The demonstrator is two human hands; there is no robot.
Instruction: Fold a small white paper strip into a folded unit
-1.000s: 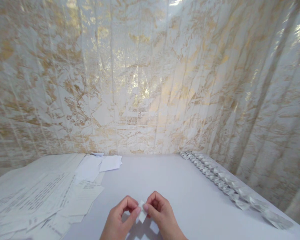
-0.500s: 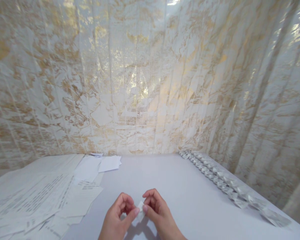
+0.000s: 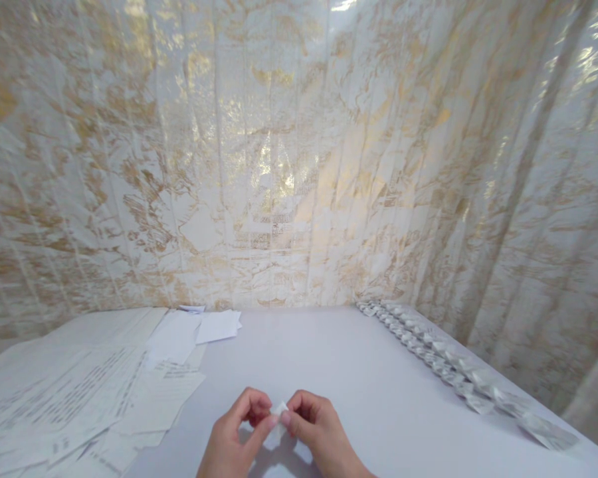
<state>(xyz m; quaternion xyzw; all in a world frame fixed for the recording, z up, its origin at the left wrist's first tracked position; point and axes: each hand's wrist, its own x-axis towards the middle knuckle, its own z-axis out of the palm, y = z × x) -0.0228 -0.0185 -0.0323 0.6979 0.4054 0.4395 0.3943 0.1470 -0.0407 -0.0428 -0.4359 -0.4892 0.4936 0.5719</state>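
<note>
My left hand and my right hand meet low in the middle of the view, just above a white table. Both pinch a small folded piece of white paper between thumb and fingertips. The fingers of each hand are curled round it, and the lower part of the paper is hidden behind them.
Printed paper sheets lie spread over the table's left side, with smaller white slips near the back. A long row of small folded paper pieces runs along the right edge. A gold-patterned curtain hangs behind the table.
Both hands have dropped slightly toward me and closed in tighter on the paper piece, which shows less between the fingers than before.
</note>
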